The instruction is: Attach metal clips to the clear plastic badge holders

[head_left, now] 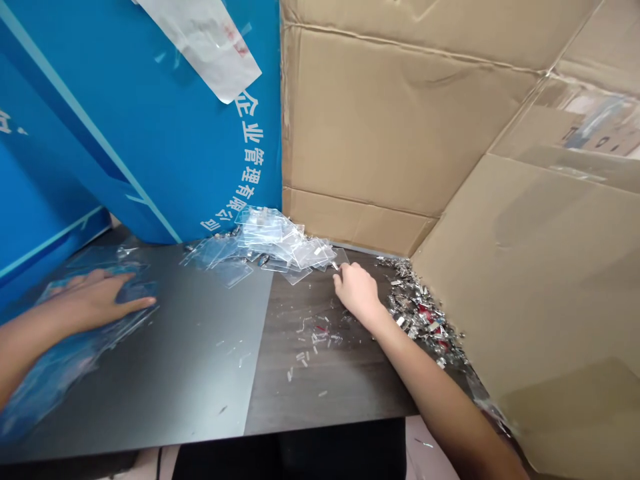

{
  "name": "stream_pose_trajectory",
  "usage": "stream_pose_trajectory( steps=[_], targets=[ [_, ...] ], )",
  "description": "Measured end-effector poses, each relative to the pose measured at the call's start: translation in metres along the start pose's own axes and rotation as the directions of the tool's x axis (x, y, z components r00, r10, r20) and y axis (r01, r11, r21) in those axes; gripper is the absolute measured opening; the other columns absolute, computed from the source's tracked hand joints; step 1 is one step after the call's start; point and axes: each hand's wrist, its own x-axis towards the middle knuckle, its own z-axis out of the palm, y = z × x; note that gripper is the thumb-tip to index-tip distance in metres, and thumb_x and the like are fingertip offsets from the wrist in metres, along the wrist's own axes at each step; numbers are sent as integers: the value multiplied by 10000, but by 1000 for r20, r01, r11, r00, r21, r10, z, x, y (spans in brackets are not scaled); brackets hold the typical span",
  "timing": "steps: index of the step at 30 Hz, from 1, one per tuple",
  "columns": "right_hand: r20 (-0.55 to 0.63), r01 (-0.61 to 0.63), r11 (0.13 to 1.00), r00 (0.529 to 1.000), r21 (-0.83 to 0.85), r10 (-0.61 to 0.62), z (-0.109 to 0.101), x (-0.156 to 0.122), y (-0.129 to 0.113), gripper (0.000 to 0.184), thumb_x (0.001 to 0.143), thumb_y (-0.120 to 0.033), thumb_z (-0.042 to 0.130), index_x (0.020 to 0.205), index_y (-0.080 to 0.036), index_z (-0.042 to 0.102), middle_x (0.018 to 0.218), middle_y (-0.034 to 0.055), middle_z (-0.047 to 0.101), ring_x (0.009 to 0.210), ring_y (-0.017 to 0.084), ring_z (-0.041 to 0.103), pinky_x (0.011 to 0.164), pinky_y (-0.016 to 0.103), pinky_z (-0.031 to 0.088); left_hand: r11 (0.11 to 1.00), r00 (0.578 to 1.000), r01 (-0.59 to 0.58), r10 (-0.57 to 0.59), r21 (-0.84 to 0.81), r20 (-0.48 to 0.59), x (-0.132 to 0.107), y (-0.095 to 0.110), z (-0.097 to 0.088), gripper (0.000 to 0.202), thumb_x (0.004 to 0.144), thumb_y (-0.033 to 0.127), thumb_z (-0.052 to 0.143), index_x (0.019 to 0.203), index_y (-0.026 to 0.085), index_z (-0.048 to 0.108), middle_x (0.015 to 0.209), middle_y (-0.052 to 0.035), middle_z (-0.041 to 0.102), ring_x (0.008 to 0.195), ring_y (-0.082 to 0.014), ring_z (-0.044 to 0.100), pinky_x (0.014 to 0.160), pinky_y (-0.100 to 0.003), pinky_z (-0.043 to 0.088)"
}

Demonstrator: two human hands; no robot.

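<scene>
A loose pile of clear plastic sheets [270, 240] lies at the back of a dark tabletop [195, 400], seen from my remote post. The right hand [357, 290] sits at the pile's right end, fingers curled beside a small silvery bit [335, 265]; I cannot tell whether it grips anything. The left hand [95, 297] lies spread, palm down, on more clear film [55, 373] at the table's left.

The risk, as I judge it: the sheets overlap unevenly, so a tug on one could send others sliding, and the left stack looks slick enough to slip under a sideways push. A sweep of the right forearm could scatter the heap of shiny scraps [425, 313] beside it.

Slivers [315, 337] litter the middle. A blue panel [210, 147], a paper [210, 47] hanging on it, and cardboard walls [390, 133] block reach behind and to the right.
</scene>
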Motion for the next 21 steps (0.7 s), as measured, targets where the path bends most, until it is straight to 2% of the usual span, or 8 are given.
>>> stream_pose_trajectory(
  steps=[2, 5, 9, 13, 16, 21],
  targets=[
    [0, -56, 996, 998, -67, 56, -7, 4, 6, 284, 1144, -268, 588, 1311, -111, 755, 1349, 254, 743, 1268, 364, 759, 1006, 405, 570, 997, 997, -64, 65, -36, 43, 0, -5, 7, 983, 834, 720, 618, 1573, 72, 636, 1624, -352, 617, 1492, -549, 602, 1136, -553, 531],
    [-8, -119, 983, 993, -140, 119, -14, 10, 14, 298, 1144, -280, 580, 1329, -114, 744, 1375, 261, 740, 1294, 368, 755, 1024, 409, 580, 993, 994, -100, 103, -64, 38, 0, -3, 11, 977, 804, 711, 608, 1512, 39, 655, 1540, -370, 665, 1404, -532, 663, 1065, -511, 560],
    [-20, -165, 966, 986, -200, 164, -18, 17, 23, 313, 1148, -311, 576, 1340, -131, 745, 1385, 254, 749, 1313, 346, 753, 1045, 389, 584, 990, 992, -127, 125, -66, -29, 4, 3, 17, 861, 802, 665, 569, 1419, 77, 688, 1438, -326, 735, 1340, -479, 711, 1022, -455, 567],
    [-36, -213, 948, 977, -237, 211, -24, 25, 37, 345, 1139, -326, 610, 1371, -112, 749, 1394, 283, 746, 1332, 356, 743, 1061, 403, 587, 987, 986, -131, 119, -96, -120, 8, 3, 22, 718, 808, 566, 569, 1373, 137, 682, 1375, -272, 788, 1258, -464, 748, 978, -452, 574],
    [-45, -270, 928, 963, -257, 267, -31, 32, 53, 374, 1115, -322, 670, 1400, -96, 758, 1442, 305, 717, 1394, 384, 704, 1091, 433, 585, 987, 984, -123, 108, -105, -139, 4, 7, 18, 659, 826, 528, 552, 1345, 144, 684, 1314, -240, 814, 1205, -433, 762, 945, -424, 573],
    [-47, -361, 891, 931, -276, 362, -37, 45, 78, 415, 1067, -296, 748, 1425, -87, 773, 1550, 330, 637, 1491, 415, 623, 1138, 478, 573, 996, 995, -73, 69, -55, -74, -5, 22, 3, 748, 801, 613, 570, 1339, 114, 718, 1251, -217, 816, 1156, -403, 756, 868, -366, 545]
  ],
)
